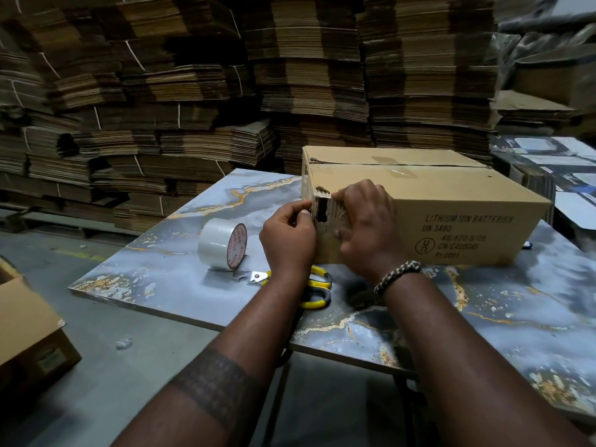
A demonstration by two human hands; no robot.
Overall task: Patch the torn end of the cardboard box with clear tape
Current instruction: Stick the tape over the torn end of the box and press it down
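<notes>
I see the cardboard box (429, 201) lying long and flat on the marbled grey tabletop (167, 279), its brown corrugated skin matt, with black stencil print on the near side. Its torn end (322, 211) faces left: a ragged dark hole at the near corner, fluted edges showing pale around it. Both hands meet there. My left hand (288, 237) is curled narrow, thumb and forefinger pinched at the left lip of the tear; I cannot tell whether a strip of tape is between them. My right hand (367, 227) lies spread over the corner, fingers pressing the cardboard just right of the hole, so part of the tear is covered. A braided cord bracelet (397, 276) circles that wrist.

The roll of clear tape (222, 246) stands on edge on the table, left of the hands and apart from the box, glossy white with a red-printed core. Yellow-handled scissors (314, 287) lie flat near it, partly hidden under my left forearm. Behind the table rise stacks of flattened cardboard sheets (193, 91), rough-edged and dim. 1 open carton (29, 330) sits on the floor at lower left.
</notes>
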